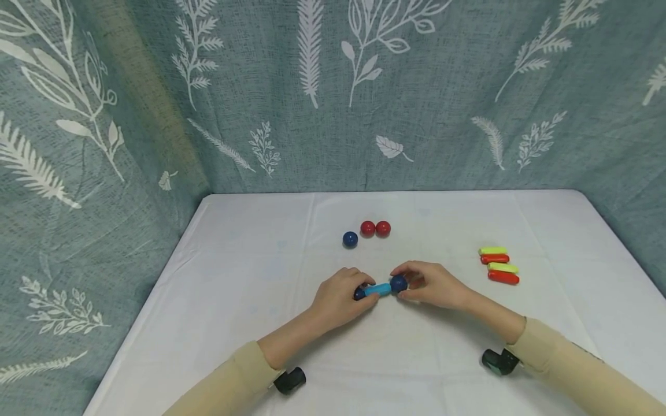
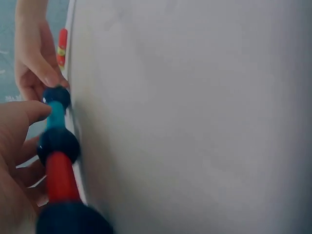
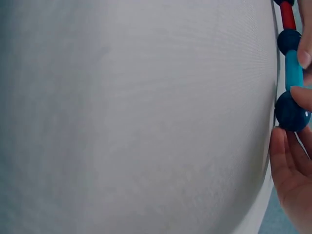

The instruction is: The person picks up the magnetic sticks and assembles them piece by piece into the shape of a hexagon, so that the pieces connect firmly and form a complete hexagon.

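Observation:
My left hand [image 1: 338, 297] grips the light blue rod [image 1: 378, 289] between thumb and fingers, above the white table. My right hand [image 1: 434, 283] pinches the dark blue ball [image 1: 399, 283] at the rod's right end. Another dark blue ball [image 2: 58, 146] sits at the rod's other end. From it a red rod [image 2: 62, 178] runs on to a further dark blue ball [image 2: 73, 219], as the left wrist view shows. The left hand hides this red part in the head view. In the right wrist view the pinched ball touches the light blue rod.
Two red balls [image 1: 376, 229] and a loose dark blue ball [image 1: 350, 240] lie behind the hands. Several yellow and red rods [image 1: 499, 266] lie in a column at the right. The white tabletop [image 1: 250, 248] meets a green leaf-patterned curtain [image 1: 322, 144] at the back.

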Available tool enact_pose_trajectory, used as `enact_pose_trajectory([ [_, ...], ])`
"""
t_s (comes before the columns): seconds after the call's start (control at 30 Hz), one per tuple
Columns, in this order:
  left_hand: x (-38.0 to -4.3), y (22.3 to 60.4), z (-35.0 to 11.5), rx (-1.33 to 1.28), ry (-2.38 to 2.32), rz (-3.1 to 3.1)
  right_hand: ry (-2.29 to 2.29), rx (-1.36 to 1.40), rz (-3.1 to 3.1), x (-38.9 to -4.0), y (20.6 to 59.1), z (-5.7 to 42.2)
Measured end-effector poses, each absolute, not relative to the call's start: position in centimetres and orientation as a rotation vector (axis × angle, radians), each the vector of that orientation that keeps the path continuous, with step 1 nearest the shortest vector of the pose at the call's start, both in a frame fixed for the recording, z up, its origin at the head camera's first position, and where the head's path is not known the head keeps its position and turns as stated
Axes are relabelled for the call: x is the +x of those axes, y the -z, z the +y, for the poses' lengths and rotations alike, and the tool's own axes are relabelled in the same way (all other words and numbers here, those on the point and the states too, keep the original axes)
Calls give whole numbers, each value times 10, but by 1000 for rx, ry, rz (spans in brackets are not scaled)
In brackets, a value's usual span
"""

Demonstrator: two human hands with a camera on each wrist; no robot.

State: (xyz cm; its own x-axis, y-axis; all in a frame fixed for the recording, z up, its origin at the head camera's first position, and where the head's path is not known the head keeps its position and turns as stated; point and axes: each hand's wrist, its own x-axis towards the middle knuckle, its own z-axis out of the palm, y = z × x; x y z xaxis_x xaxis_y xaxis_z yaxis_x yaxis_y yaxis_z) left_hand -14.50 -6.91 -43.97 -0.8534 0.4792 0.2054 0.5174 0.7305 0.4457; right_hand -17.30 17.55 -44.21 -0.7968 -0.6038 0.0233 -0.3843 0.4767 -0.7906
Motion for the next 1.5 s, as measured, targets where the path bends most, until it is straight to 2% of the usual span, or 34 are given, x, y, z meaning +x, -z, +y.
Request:
enact_pose_trajectory([
  [0.3,-150,437,-36,-765,769,-2963,1223,-790,2451,-174,442,183],
  [0.5,-151,443,-33,-759,787,-2962,1204,-728,2619,-174,438,208],
  [0.73,-150,444,-38,-773,837,-2937,990,-525,3012,-180,424,252],
  [0.97,-149,445,-44,-789,851,-2931,825,-289,3016,-195,421,282],
  [1.17,-148,446,-47,-799,865,-2940,826,-318,2964,-201,425,283],
  [1.5,-148,446,-52,-817,925,-2905,870,-480,2955,-198,429,259],
])
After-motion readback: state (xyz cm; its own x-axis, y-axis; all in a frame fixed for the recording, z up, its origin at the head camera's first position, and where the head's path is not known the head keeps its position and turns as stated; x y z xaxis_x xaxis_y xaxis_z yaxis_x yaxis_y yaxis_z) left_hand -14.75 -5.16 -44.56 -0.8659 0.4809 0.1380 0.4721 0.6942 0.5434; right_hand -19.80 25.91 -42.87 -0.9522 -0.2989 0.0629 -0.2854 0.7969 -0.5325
